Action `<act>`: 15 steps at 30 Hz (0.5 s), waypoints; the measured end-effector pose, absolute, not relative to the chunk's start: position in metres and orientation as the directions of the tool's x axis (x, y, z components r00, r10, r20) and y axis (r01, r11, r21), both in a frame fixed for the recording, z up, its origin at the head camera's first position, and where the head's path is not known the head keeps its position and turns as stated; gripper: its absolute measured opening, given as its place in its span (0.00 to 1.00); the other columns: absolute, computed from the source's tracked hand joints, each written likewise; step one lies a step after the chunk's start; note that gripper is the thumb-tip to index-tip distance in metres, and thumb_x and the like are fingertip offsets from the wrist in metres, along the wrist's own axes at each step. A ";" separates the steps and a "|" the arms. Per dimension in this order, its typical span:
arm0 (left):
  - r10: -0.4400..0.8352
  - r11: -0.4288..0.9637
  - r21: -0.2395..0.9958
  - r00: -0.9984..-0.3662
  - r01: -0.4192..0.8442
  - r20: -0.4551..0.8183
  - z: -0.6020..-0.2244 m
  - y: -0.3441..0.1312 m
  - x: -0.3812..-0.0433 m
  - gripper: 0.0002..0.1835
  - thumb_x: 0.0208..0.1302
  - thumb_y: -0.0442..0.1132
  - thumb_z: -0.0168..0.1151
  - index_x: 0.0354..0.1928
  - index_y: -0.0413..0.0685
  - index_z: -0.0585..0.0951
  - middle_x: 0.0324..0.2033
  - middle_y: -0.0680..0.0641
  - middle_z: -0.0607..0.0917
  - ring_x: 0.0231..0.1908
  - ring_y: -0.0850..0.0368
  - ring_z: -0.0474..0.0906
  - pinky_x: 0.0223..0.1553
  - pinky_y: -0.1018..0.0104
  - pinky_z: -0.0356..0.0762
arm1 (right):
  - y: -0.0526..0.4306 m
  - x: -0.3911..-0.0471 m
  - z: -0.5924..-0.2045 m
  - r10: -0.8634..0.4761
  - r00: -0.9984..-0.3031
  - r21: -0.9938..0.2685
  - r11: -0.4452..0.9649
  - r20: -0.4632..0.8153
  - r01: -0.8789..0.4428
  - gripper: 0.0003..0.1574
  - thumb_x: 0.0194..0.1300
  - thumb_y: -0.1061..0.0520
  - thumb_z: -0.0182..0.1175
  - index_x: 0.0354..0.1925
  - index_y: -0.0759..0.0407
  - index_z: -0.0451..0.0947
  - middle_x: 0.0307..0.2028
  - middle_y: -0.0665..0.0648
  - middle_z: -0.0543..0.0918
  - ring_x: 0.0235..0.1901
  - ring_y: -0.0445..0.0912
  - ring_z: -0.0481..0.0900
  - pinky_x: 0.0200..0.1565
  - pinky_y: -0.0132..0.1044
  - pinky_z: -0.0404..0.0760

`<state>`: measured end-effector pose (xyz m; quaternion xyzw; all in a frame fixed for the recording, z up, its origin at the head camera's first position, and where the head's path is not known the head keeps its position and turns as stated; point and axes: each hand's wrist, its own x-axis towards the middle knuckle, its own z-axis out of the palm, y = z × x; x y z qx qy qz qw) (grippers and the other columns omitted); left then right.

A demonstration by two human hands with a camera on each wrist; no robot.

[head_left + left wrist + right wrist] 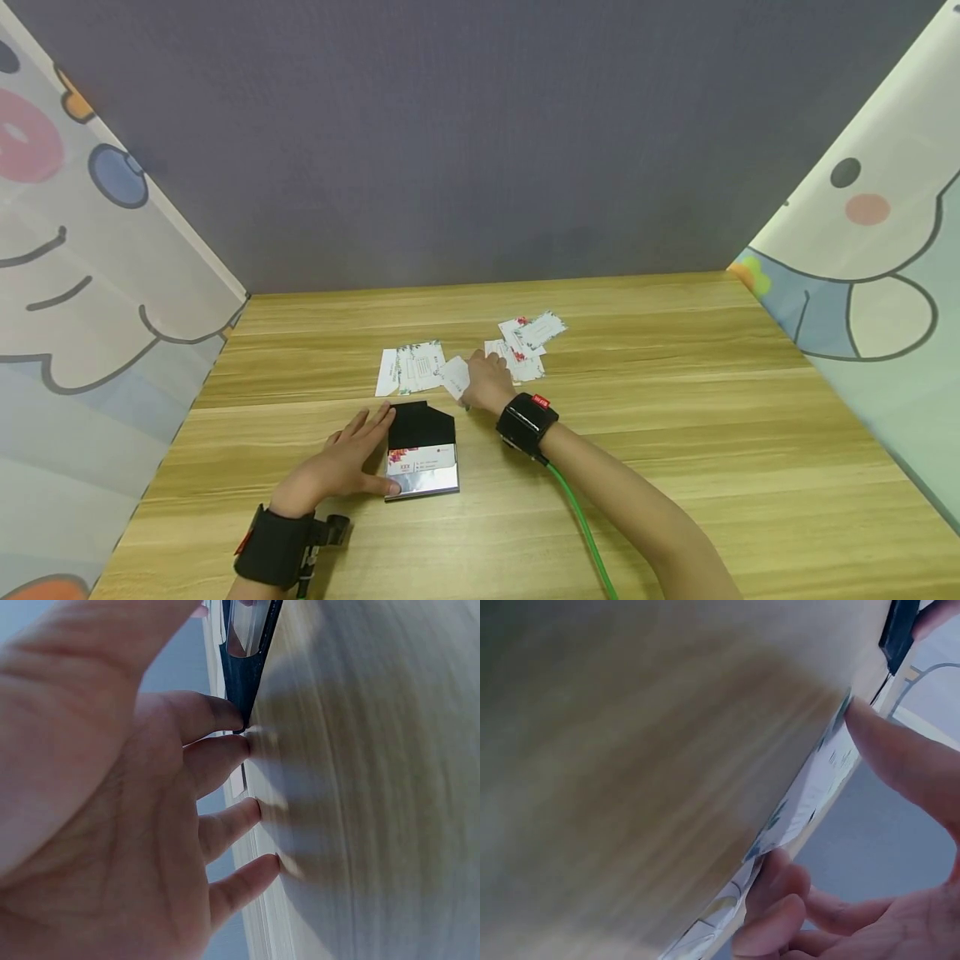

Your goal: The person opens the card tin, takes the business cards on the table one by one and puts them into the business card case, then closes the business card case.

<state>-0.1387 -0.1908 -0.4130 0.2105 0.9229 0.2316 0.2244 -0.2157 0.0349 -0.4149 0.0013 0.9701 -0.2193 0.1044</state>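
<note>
An opened business card holder (pixel 422 427), black with a silver lower part, lies on the table with cards (pixel 431 459) inside. My left hand (pixel 348 458) steadies it, fingers extended at its upper left corner and thumb on its lower left corner. In the left wrist view, the index fingertip meets the dark edge of the holder (pixel 244 682). Beyond the holder, my right hand (pixel 489 385) pinches a white business card (pixel 456 377). The right wrist view has the thumb at one end of this card (pixel 802 795) and curled fingers at the other.
Several white cards (pixel 420 367) lie overlapped left of my right hand. More cards with floral prints (pixel 542 330) are scattered beyond it to the right. A grey panel (pixel 480 150) stands at the table's back edge. A green cable (pixel 581 517) runs along my right forearm.
</note>
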 end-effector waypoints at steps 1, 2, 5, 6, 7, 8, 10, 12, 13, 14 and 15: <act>0.492 0.804 0.522 -0.811 0.284 -0.317 -0.413 -0.191 -0.139 0.57 0.44 0.58 0.69 0.70 0.40 0.50 0.71 0.39 0.47 0.68 0.33 0.37 0.57 0.27 0.41 | 0.035 -0.216 -0.415 -0.044 -0.977 -0.425 0.904 -0.210 0.051 0.47 0.35 0.56 0.77 0.51 0.73 0.67 0.40 0.65 0.73 0.45 0.57 0.69 0.48 0.48 0.72; 0.492 0.805 0.522 -0.811 0.284 -0.317 -0.412 -0.191 -0.139 0.57 0.44 0.58 0.69 0.70 0.40 0.50 0.71 0.39 0.47 0.68 0.33 0.37 0.57 0.27 0.41 | 0.035 -0.216 -0.414 -0.046 -0.976 -0.424 0.904 -0.213 0.050 0.47 0.35 0.56 0.77 0.52 0.73 0.67 0.40 0.65 0.73 0.45 0.57 0.69 0.48 0.48 0.72; 0.491 0.805 0.522 -0.811 0.283 -0.317 -0.411 -0.190 -0.139 0.57 0.44 0.58 0.69 0.70 0.40 0.50 0.71 0.39 0.47 0.68 0.33 0.37 0.57 0.27 0.41 | 0.035 -0.216 -0.413 -0.054 -0.977 -0.425 0.904 -0.206 0.040 0.47 0.33 0.56 0.78 0.50 0.73 0.68 0.39 0.65 0.72 0.44 0.56 0.69 0.47 0.48 0.72; 0.491 0.804 0.522 -0.811 0.283 -0.316 -0.411 -0.190 -0.139 0.57 0.44 0.58 0.69 0.70 0.40 0.50 0.71 0.39 0.47 0.68 0.33 0.37 0.57 0.27 0.41 | 0.036 -0.216 -0.413 -0.058 -0.978 -0.425 0.905 -0.200 0.033 0.45 0.32 0.56 0.78 0.49 0.73 0.69 0.39 0.65 0.72 0.43 0.56 0.69 0.47 0.48 0.72; 0.492 0.804 0.522 -0.811 0.285 -0.315 -0.411 -0.190 -0.139 0.57 0.44 0.58 0.69 0.70 0.40 0.50 0.71 0.39 0.47 0.68 0.33 0.37 0.57 0.27 0.41 | 0.036 -0.216 -0.413 -0.062 -0.980 -0.423 0.906 -0.191 0.025 0.45 0.32 0.56 0.78 0.48 0.73 0.70 0.39 0.64 0.72 0.42 0.56 0.69 0.47 0.48 0.73; 0.492 0.803 0.523 -0.811 0.284 -0.316 -0.411 -0.190 -0.139 0.57 0.44 0.58 0.69 0.70 0.40 0.50 0.71 0.39 0.47 0.68 0.33 0.37 0.57 0.27 0.42 | 0.036 -0.216 -0.413 -0.066 -0.981 -0.421 0.907 -0.185 0.018 0.43 0.32 0.56 0.78 0.46 0.72 0.71 0.39 0.64 0.72 0.42 0.55 0.69 0.46 0.47 0.73; 0.493 0.802 0.526 -0.810 0.282 -0.317 -0.411 -0.190 -0.139 0.57 0.44 0.58 0.69 0.70 0.40 0.50 0.71 0.39 0.47 0.68 0.33 0.37 0.57 0.27 0.42 | 0.037 -0.215 -0.413 -0.073 -0.982 -0.423 0.906 -0.173 0.008 0.42 0.31 0.56 0.78 0.45 0.71 0.73 0.38 0.63 0.72 0.40 0.55 0.69 0.45 0.47 0.73; 0.490 0.803 0.527 -0.811 0.277 -0.321 -0.412 -0.190 -0.139 0.57 0.43 0.58 0.69 0.70 0.40 0.50 0.71 0.39 0.47 0.68 0.33 0.37 0.57 0.27 0.41 | 0.038 -0.215 -0.413 -0.080 -0.984 -0.424 0.906 -0.160 -0.004 0.39 0.33 0.56 0.78 0.44 0.70 0.74 0.37 0.63 0.72 0.39 0.54 0.70 0.44 0.47 0.72; 0.488 0.804 0.528 -0.811 0.274 -0.323 -0.412 -0.190 -0.139 0.57 0.43 0.58 0.69 0.70 0.40 0.50 0.71 0.39 0.47 0.68 0.33 0.37 0.57 0.27 0.41 | 0.038 -0.214 -0.413 -0.086 -0.984 -0.427 0.904 -0.154 -0.012 0.37 0.35 0.55 0.77 0.43 0.70 0.74 0.37 0.62 0.72 0.39 0.54 0.70 0.43 0.47 0.73; 0.487 0.804 0.528 -0.811 0.272 -0.324 -0.412 -0.190 -0.138 0.57 0.43 0.58 0.69 0.70 0.40 0.50 0.71 0.39 0.47 0.68 0.33 0.37 0.57 0.27 0.41 | 0.039 -0.214 -0.413 -0.092 -0.985 -0.430 0.903 -0.149 -0.019 0.33 0.39 0.55 0.75 0.42 0.70 0.75 0.36 0.62 0.73 0.38 0.54 0.71 0.41 0.46 0.73; 0.486 0.805 0.528 -0.811 0.271 -0.325 -0.412 -0.190 -0.138 0.58 0.43 0.58 0.69 0.70 0.40 0.50 0.71 0.39 0.47 0.68 0.33 0.37 0.58 0.27 0.41 | 0.040 -0.214 -0.413 -0.099 -0.985 -0.436 0.899 -0.143 -0.027 0.29 0.42 0.55 0.73 0.41 0.69 0.75 0.35 0.62 0.74 0.37 0.53 0.72 0.39 0.45 0.73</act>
